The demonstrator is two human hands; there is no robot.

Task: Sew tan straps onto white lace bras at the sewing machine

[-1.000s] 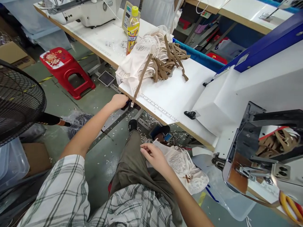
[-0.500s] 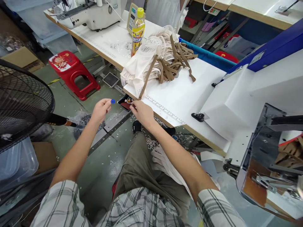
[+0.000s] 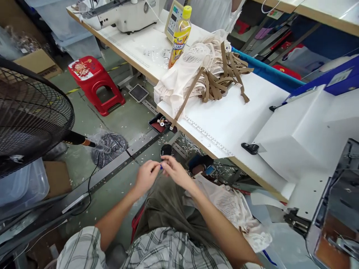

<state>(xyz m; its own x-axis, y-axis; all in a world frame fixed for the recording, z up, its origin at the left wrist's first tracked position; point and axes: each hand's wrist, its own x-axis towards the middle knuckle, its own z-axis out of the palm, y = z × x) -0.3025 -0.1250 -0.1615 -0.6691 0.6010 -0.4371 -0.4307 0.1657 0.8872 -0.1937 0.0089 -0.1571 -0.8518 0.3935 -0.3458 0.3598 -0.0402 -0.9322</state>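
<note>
In front of my lap my two hands meet at the fingertips. My left hand (image 3: 147, 175) is closed in a pinch on a small blue round piece (image 3: 161, 167), mostly covered by fingers. Right against it, the fingers of my right hand (image 3: 175, 170) are closed too; what they pinch is hidden. An open drawer tray (image 3: 156, 126) under the table edge holds small spools and other little parts. On the white table (image 3: 221, 123) above lies a pile of pale fabric pieces (image 3: 182, 80) with brown straps (image 3: 215, 82).
A yellow-capped drink bottle (image 3: 181, 37) stands by the fabric pile, with a sewing machine (image 3: 131, 16) behind. To the left are a black fan (image 3: 33, 116) and a red stool (image 3: 98, 84). More pale fabric (image 3: 232, 209) hangs at my right, near a machine (image 3: 333, 209).
My right hand has left the drawer tray and come down to my left hand. My left hand has moved right and down with the blue piece. The view has shifted slightly.
</note>
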